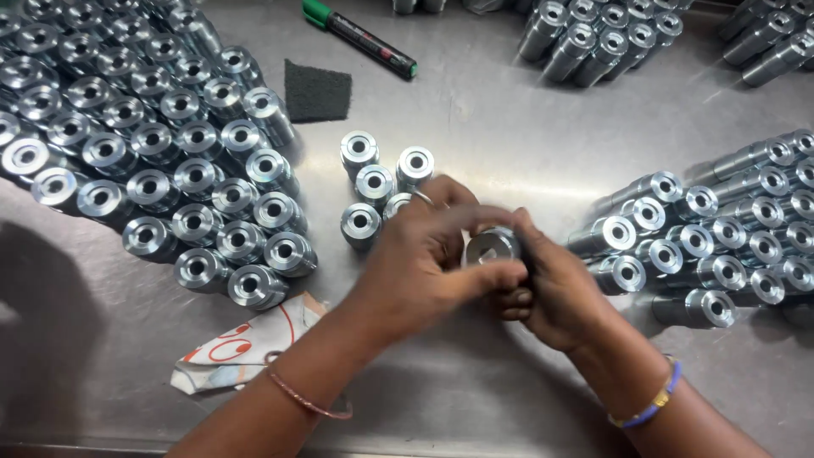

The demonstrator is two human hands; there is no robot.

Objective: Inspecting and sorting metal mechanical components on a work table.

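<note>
Both my hands meet over the middle of a steel table [475, 127]. My left hand [424, 263] and my right hand [555, 293] together grip one shiny metal cylinder part [492, 248], its bored end face turned up toward me. Something dark sits between my right fingers and the part; I cannot tell what it is. Just behind my left hand stands a small group of several upright cylinders [377, 182]. My left wrist carries a thin bangle, my right a blue and yellow band.
A large block of upright cylinders [153, 153] fills the left. More cylinders lie on their sides at the right [721, 237] and far back [593, 34]. A dark abrasive pad [315, 89], a green-capped marker [360, 38] and a printed cloth [246, 343] lie on the table.
</note>
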